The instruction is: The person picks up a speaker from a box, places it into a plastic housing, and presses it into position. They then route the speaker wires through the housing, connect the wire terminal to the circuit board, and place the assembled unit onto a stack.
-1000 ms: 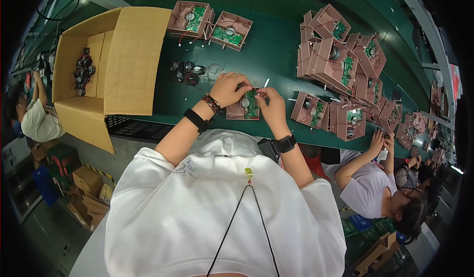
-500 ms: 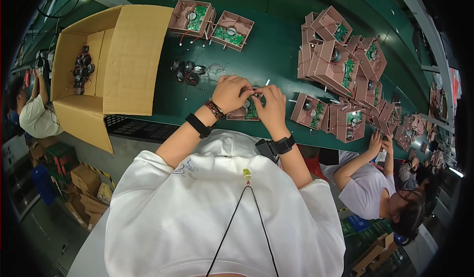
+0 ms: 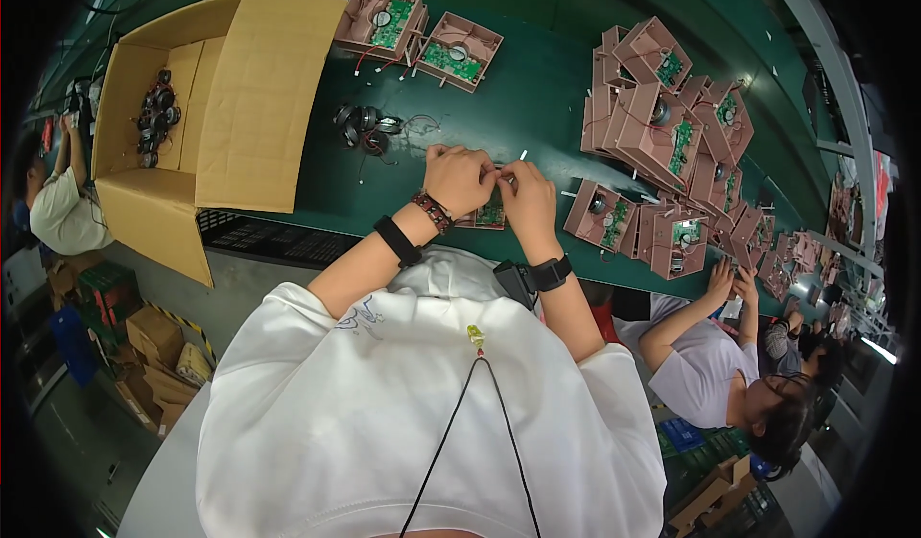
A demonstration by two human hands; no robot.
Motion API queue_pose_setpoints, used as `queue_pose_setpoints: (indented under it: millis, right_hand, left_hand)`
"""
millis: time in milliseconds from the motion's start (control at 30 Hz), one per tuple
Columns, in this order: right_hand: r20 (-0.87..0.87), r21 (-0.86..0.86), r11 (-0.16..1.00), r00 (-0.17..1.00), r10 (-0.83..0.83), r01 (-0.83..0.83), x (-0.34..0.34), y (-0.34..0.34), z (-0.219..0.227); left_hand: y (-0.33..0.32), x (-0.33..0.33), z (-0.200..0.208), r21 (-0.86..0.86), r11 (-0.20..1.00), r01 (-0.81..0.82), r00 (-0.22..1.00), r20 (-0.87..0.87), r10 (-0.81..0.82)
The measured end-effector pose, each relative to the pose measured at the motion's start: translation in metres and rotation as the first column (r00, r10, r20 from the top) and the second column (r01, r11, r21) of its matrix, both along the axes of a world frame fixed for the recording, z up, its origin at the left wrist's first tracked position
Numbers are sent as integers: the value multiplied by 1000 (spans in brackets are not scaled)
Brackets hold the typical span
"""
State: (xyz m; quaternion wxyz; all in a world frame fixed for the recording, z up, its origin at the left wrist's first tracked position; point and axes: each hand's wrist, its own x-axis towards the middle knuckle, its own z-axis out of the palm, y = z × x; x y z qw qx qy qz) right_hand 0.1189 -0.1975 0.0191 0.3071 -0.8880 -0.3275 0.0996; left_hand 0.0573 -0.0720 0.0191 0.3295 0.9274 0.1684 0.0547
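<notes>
At the table's near edge, both hands meet over a pink housing with a green circuit board [image 3: 492,215], and they hide most of it. My left hand [image 3: 459,185] is closed, its thumb and fingertips pinched above the housing. Right beside it, my right hand [image 3: 531,204] is also closed, with fingertips almost touching the left ones. What the fingers pinch is too small and covered to make out. A white tab sticks up just beyond the right fingers. Farther left lies a small bunch of round black speakers [image 3: 366,127] with thin wires.
An open cardboard box [image 3: 264,106] at left holds more black speakers [image 3: 156,125]. Two pink housings with boards [image 3: 460,53] sit at the far side. A pile of similar housings [image 3: 662,135] fills the right. Beyond it, a co-worker's hands [image 3: 731,284] work at the same green table [image 3: 547,82].
My left hand has turned slightly more over the housing, and the fingertips of both hands have drawn closer together. The whole view has shifted a little.
</notes>
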Motion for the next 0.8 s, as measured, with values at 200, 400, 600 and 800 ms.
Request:
queue_pose_setpoints:
  millis: [200, 400, 600, 800]
  right_hand:
    - [-156, -6, 1000, 988, 5, -6, 8, 1, 3]
    - [-294, -16, 1000, 956, -12, 8, 14, 3, 2]
    - [-171, 90, 996, 985, 13, 2, 29, -12, -22]
    - [-118, 240, 970, 993, 3, 25, 16, -13, -51]
  left_hand:
    - [0, -2, -4, -5, 1000, 5, 1000, -16, -5]
    - [6, -3, -2, -23, 998, 50, 996, -66, -52]
    - [30, -12, -4, 46, 985, -168, 970, 186, 157]
    - [32, -48, -28, -240, 940, -245, 970, -60, 237]
